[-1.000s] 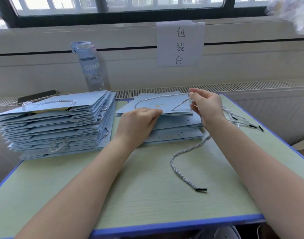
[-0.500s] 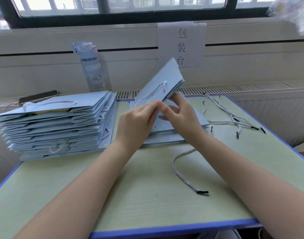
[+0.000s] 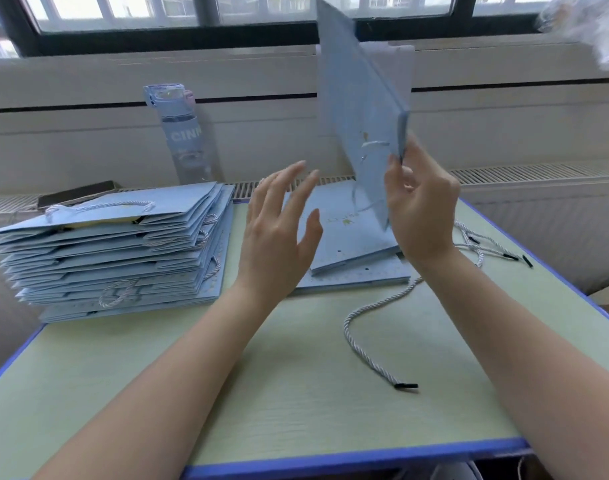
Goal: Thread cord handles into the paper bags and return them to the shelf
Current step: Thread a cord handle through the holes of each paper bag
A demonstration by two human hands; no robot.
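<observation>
Right hand: I see the right hand (image 3: 422, 209) pinching the raised bag (image 3: 358, 98) at its lower edge, with the thumb on the near face and the fingers behind.
Raised bag: it's flat and light blue. It stands almost on end in the air over the small stack (image 3: 348, 244), and its top corner crosses the window frame. It looks blurred.
Handle: a white cord handle (image 3: 374, 145) shows on the near face just above the thumb, too smeared for me to trace.
Left hand: the left hand (image 3: 279, 233) is up off the table, fingers straight and spread, holding nothing. It's near the raised bag and clear of it.
Small stack: a few flat bags lie on the table (image 3: 296, 393), below both hands.
Tall stack: the tall stack (image 3: 116, 251) sits far left, many bags lying flat, with cords showing on top and down the side.
Loose cord: the loose cord (image 3: 369, 341) snakes from the small stack toward me, its black tip on bare table.
Spare cords: the spare cords (image 3: 483, 244) lie tangled by the right edge, past the right wrist.
Back ledge: a water bottle (image 3: 183, 133) stands upright, and a dark phone (image 3: 76, 197) lies flat to its left.
</observation>
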